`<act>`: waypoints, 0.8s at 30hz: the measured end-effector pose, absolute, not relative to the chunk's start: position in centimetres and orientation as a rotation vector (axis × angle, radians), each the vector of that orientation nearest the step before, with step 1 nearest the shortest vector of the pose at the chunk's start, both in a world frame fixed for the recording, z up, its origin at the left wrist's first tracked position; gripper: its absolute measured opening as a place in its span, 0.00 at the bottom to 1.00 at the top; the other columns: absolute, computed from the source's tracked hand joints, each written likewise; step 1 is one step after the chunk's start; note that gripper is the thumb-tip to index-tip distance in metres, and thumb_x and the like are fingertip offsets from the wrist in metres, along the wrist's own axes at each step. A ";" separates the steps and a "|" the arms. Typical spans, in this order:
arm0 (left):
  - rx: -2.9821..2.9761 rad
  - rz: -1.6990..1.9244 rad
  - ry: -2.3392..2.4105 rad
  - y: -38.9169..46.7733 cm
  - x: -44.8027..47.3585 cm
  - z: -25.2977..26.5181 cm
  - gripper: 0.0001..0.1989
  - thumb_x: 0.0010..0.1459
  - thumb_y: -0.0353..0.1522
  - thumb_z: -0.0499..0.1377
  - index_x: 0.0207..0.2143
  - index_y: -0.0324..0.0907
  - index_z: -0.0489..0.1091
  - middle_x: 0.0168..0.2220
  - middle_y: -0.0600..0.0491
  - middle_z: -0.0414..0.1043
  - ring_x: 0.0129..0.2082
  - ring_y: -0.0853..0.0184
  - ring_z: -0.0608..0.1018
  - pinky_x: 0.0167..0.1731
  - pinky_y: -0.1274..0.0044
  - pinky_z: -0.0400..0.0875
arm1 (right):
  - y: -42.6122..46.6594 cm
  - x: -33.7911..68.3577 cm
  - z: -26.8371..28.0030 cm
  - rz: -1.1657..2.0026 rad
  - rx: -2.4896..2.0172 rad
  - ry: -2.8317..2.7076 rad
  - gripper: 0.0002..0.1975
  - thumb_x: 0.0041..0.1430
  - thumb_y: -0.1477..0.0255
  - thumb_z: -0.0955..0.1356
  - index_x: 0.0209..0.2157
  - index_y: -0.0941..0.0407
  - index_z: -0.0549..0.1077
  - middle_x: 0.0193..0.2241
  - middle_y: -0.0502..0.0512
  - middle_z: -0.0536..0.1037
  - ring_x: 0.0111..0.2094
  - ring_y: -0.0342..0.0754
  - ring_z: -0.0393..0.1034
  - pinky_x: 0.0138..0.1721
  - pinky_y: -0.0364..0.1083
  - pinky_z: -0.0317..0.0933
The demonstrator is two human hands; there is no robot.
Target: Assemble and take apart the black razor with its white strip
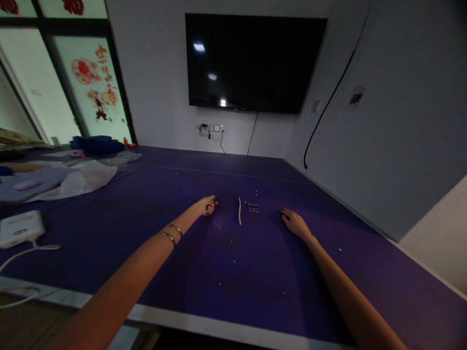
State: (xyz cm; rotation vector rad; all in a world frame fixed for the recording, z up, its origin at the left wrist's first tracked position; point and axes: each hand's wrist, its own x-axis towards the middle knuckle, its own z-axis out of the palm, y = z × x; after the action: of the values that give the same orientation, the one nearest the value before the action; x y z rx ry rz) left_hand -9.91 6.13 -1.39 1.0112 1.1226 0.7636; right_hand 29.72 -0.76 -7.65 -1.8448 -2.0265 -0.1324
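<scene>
My left hand [207,205], below two bracelets on the forearm, is closed on a small dark object [215,200] with a shiny part; it is too small to name. To its right a thin pale strip, slightly bent [240,212], lies lengthwise on the purple table. Beside the strip is a small dark rectangular piece [253,208] with light markings, perhaps a clear case. My right hand [295,223] rests on the table to the right of that piece, fingers stretched out and holding nothing.
White specks dot the purple table [175,272]. At the left are a white box with a cable [21,228], a crumpled plastic bag [89,177] and dark blue cloth [97,144]. A black cable [333,90] hangs on the right wall; a television [255,63] is behind.
</scene>
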 end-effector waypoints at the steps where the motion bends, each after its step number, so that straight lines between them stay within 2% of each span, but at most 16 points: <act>1: 1.003 0.741 1.137 6.1 -9.9 -1.4 0.17 0.61 0.39 0.45 0.23 0.41 0.58 0.11 0.63 0.46 0.07 0.78 0.49 0.08 0.86 0.44 | -0.8 29.7 -7.6 -0.131 -1.842 -2.022 0.22 0.58 0.69 0.57 0.50 0.61 0.69 0.52 0.61 0.67 0.54 0.51 0.60 0.54 0.49 0.53; 13: 0.988 0.634 1.246 6.0 -9.9 -1.1 0.18 0.60 0.41 0.47 0.20 0.42 0.55 0.10 0.62 0.45 0.08 0.78 0.49 0.08 0.85 0.44 | -1.2 29.4 -7.2 -0.095 -1.846 -2.005 0.22 0.58 0.69 0.57 0.50 0.60 0.69 0.53 0.61 0.66 0.53 0.52 0.61 0.54 0.49 0.53; 24: 1.086 0.851 1.391 6.2 -9.6 -0.7 0.16 0.59 0.40 0.45 0.23 0.41 0.59 0.11 0.63 0.46 0.08 0.78 0.50 0.11 0.83 0.45 | -1.3 29.3 -7.3 -0.110 -1.847 -1.988 0.21 0.58 0.69 0.57 0.49 0.60 0.70 0.52 0.60 0.67 0.54 0.52 0.60 0.54 0.49 0.53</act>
State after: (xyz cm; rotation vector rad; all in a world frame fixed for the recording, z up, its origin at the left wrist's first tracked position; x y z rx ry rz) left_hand -9.63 6.18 -0.73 1.0864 1.3910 0.8509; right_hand 29.35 -1.27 -7.31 -1.8473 -1.9878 -0.1100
